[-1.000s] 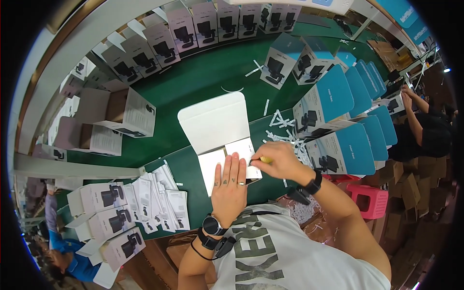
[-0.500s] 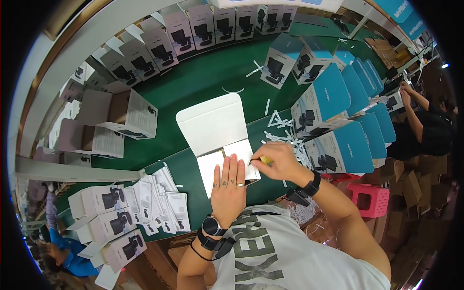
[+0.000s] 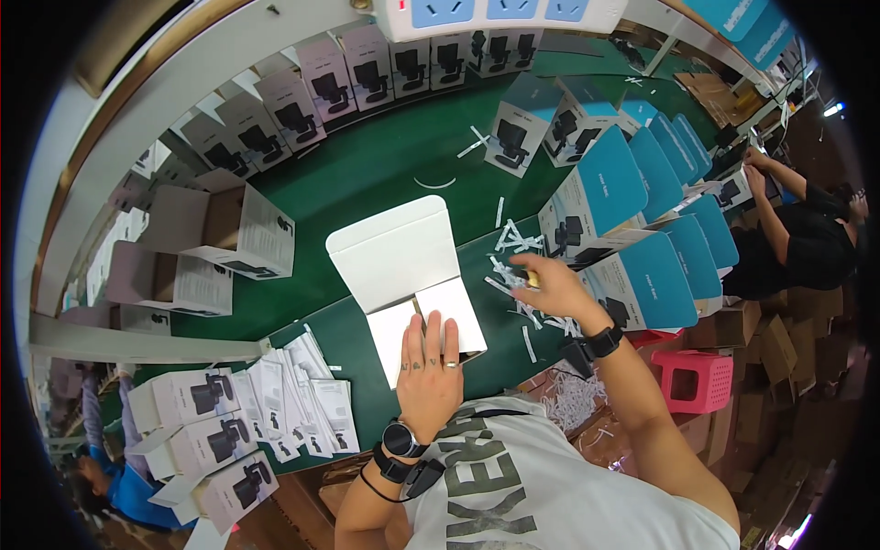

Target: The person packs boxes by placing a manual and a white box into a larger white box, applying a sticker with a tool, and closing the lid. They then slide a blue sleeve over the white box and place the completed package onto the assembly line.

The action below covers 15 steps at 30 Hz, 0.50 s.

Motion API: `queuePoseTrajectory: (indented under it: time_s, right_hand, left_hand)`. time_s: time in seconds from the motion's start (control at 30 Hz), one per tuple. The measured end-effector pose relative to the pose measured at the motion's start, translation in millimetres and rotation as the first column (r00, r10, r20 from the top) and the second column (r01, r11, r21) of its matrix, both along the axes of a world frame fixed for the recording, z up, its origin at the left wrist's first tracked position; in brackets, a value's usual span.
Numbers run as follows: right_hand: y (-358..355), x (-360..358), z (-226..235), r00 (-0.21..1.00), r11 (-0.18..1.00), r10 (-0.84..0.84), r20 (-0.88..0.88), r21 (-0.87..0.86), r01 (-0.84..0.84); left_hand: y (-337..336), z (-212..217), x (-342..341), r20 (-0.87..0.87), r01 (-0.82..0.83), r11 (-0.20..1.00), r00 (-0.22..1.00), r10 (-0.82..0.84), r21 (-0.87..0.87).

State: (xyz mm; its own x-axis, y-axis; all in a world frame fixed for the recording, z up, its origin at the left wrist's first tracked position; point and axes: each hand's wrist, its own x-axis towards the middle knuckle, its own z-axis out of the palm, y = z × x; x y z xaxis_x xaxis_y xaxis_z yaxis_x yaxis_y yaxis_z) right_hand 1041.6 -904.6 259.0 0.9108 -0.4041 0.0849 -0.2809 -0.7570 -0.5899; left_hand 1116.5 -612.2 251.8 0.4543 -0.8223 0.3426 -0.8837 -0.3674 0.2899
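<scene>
near the front edge of the table [image 3: 345, 332] sat the white box [image 3: 454, 307], bare room beyond its raised lid [image 3: 394, 252]; the left hand [image 3: 431, 378] pressed it flat, grip unclosed, while the right hand [image 3: 561, 291] pinched a yellow tool [image 3: 533, 278] beside paper strips [image 3: 515, 240].

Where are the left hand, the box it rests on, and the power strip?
Left hand [image 3: 431, 385]: head view, back of the hand.
Box [image 3: 396, 258]: head view, inside of its raised lid.
Power strip [image 3: 511, 9]: head view, its middle blue socket.
</scene>
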Motion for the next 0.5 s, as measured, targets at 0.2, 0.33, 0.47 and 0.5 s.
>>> queuePoseTrajectory:
  time_s: [0.2,0.33,0.47,0.5]
  right_hand:
    - [72,67,70,0.951,0.488,-0.167,0.26,0.86,-0.149]
    - [78,17,53,0.924,0.585,0.197,0.329,0.717,-0.38]
    - [100,-31,41,0.962,0.777,0.183,0.201,0.571,-0.267]
    - [105,-34,38,0.973,0.763,0.13,0.191,0.608,-0.221]
  left_hand:
    - [7,13,-1,0.034,0.005,0.999,0.999,-0.007,0.049]
    - [16,32,7,-0.115,0.016,0.995,0.993,-0.005,0.098]
    - [43,21,9,-0.529,0.156,0.985,0.832,-0.17,-0.072]
    - [51,6,5,-0.593,-0.021,0.961,0.79,-0.152,-0.274]
